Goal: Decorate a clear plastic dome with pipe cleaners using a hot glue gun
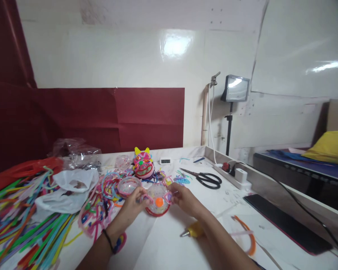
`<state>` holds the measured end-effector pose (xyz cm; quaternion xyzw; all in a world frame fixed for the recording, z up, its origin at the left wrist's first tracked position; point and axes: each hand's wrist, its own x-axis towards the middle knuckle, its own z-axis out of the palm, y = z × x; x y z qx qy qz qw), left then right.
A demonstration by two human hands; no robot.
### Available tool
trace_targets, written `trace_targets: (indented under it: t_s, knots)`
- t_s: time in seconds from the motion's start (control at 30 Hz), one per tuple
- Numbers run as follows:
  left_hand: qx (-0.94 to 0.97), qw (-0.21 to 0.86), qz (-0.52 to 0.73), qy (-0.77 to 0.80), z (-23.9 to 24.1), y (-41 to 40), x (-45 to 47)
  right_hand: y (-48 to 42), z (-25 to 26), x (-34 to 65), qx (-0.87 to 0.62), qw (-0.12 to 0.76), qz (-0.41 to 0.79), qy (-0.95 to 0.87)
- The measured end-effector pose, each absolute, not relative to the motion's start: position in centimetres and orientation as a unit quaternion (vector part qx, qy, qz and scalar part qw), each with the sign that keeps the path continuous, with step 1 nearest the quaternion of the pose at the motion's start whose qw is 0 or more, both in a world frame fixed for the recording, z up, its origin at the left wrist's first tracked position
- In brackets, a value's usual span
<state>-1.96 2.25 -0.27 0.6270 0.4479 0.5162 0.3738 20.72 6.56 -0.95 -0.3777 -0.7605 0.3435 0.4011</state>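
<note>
Room: glossy white walls, dark red paper sheet (101, 116) across the back, white table (163, 247) in front.
Held thing: clear dome (158, 204) with orange dot and red rim, at table centre between both hands; resting on the table or just above it, cannot tell which.
Left hand: left hand (133, 204) at 9 o'clock of the dome, fingers closed on its edge; black band at the wrist.
Right hand: right hand (183, 197) at 3 o'clock of the dome, fingertips pinched on its edge where a pink loop sits.
At 11 o'clock: second dome (129, 186), just beside the left hand.
At 12 o'clock: pink cat-face lantern (143, 164), small clock (165, 161) near it.
At 2 o'clock: black scissors (207, 179), white power strip (233, 174) beyond.
At 5 o'clock: yellow tool (193, 229) under the right forearm.
At 9 o'clock: pipe cleaner heap (17, 217) in many colours, white bag (67, 189) beside it.
</note>
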Motion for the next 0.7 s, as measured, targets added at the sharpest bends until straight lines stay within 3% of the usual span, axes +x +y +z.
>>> trace_targets:
  t_s: [0.4,0.7]
  knots:
    - [0.593,0.424,0.498,0.47,0.0,2.0,-2.1,6.3,0.0,20.8,-0.388,0.409,0.351,-0.747]
    - [0.553,0.472,0.494,0.477,0.5,1.3,-1.7,6.0,0.4,21.3,-0.353,0.419,0.435,-0.715]
